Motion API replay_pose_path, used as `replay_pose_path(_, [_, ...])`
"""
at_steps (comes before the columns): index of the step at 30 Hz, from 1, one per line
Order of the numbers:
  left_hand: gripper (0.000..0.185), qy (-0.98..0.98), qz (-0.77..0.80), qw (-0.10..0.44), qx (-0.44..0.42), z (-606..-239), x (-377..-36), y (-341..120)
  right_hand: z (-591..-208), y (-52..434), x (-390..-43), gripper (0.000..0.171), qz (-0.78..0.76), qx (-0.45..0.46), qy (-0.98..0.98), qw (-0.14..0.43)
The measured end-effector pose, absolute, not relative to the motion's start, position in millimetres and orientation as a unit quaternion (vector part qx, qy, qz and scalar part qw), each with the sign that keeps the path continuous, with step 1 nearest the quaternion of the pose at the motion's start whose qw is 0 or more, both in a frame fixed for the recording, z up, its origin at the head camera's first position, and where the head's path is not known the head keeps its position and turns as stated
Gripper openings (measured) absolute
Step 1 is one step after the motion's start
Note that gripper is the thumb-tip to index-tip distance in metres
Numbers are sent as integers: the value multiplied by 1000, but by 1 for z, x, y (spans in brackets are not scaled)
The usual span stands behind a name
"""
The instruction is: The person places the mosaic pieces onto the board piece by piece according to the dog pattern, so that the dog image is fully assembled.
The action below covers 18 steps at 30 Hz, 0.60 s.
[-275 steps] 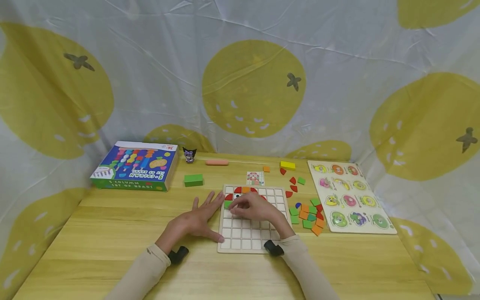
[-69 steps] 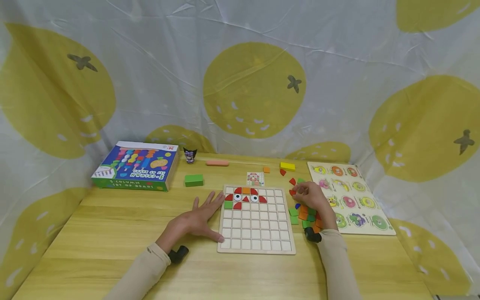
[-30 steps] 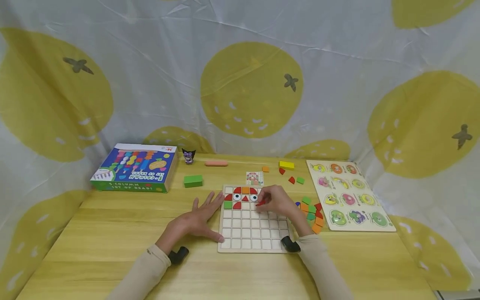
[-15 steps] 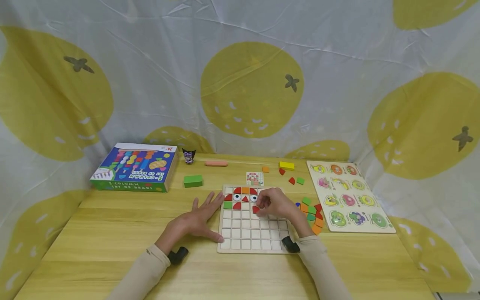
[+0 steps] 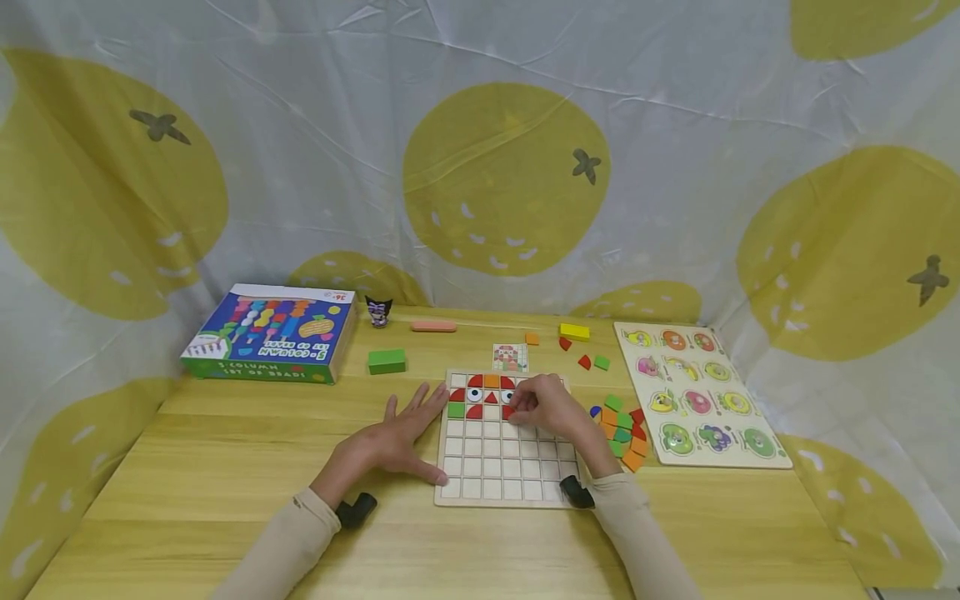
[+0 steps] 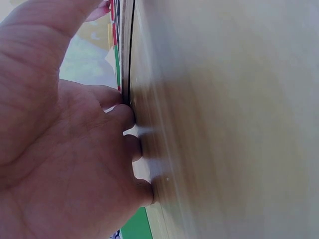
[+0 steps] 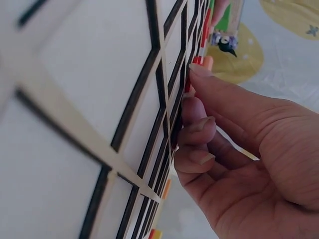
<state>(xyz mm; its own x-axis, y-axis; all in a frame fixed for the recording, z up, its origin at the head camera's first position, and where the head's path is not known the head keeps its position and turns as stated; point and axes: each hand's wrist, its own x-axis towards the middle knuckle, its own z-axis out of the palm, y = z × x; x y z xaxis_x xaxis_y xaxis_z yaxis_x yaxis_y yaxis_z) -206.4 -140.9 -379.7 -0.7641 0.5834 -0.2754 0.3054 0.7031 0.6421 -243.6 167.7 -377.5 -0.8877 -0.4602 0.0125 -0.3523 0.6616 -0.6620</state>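
My right hand pinches a red quarter-circle tile at a cell in the third row of the wooden grid board, below an eye tile. In the right wrist view, thumb and forefinger meet at the red tile, low against the board. My left hand lies with fingers spread at the board's left edge, the thumb touching its lower left corner. On the board, red tiles, an orange square, two eye tiles, a small red triangle and a green square fill cells in the upper rows.
Loose colored tiles lie in a pile right of the board. A patterned card lies behind it. Further around are a fruit puzzle board, a bead-set box, a green block, a yellow block and a small figurine.
My right hand took a red tile from right of the board, carried it left and settled it into a third-row cell. Another red tile appeared in that row earlier. My left hand stayed put.
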Motion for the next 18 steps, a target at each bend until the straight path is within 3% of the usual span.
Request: replay_pose_path(18, [133,892,295,233,253,-380,-206,-141,-377,169,-245,12,-338,-243,906,76])
